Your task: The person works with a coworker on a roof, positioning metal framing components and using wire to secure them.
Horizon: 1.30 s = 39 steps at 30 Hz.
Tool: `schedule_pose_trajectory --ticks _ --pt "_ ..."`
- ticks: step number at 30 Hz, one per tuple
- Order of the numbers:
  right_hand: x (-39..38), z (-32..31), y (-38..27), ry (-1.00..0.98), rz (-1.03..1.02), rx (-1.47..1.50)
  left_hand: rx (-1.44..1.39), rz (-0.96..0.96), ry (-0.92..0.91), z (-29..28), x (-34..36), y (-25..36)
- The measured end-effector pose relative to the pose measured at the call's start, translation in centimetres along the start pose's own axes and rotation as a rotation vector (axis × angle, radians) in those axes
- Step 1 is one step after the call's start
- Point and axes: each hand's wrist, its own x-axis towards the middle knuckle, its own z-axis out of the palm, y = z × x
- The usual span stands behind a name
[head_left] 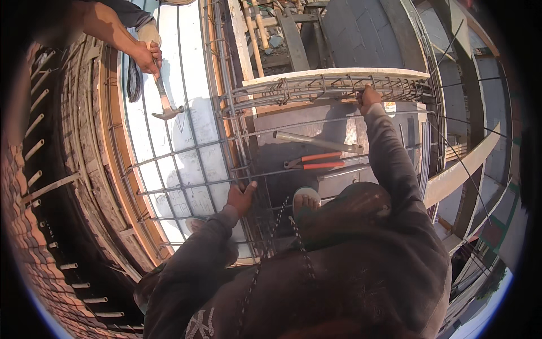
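Observation:
My left hand (240,199) grips a bar of the rebar grid (186,185) laid over a white panel (155,130). My right hand (368,99) is closed on the long rebar cage (316,90), which runs crosswise along a pale board (333,74). Between my hands, orange-handled pliers (322,161) and a grey pipe (299,137) lie on the dark panel (282,121) below the bars. A co-worker's hand (148,58) at upper left holds a claw hammer (168,112) over the grid.
My sandalled foot (306,201) is among the bars. Wooden poles (259,31) and grey blockwork (367,34) are at the top. Timber formwork (101,169) and roof tiles (34,243) run down the left; slanting planks (457,178) and rods are on the right.

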Motion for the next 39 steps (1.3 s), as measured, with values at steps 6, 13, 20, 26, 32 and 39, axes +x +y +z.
schedule_pose_trajectory --ticks 6,13,20,26,32,39 --pt "-9.9 1.6 4.0 0.019 -0.410 -0.361 -0.120 0.061 0.087 0.2 -1.0 0.3" --pt "-20.9 0.6 9.9 -0.246 -0.533 -0.570 -0.031 0.050 0.034 -0.6 -1.6 2.6" --pt "-19.1 -2.8 9.5 -0.161 -0.664 -1.059 -0.128 0.017 0.016 -0.5 -2.3 3.3" --pt "-18.4 -5.8 7.4 -0.335 -0.685 -1.731 -0.227 0.006 0.020 0.6 -0.2 0.8" --pt "-13.2 -6.8 7.4 -0.731 -0.952 -1.842 -0.135 0.029 0.079 0.3 -0.3 1.1" --pt "-18.5 -7.7 1.4 -0.832 -0.817 -1.699 -0.245 0.040 0.051 0.9 0.0 -0.4"
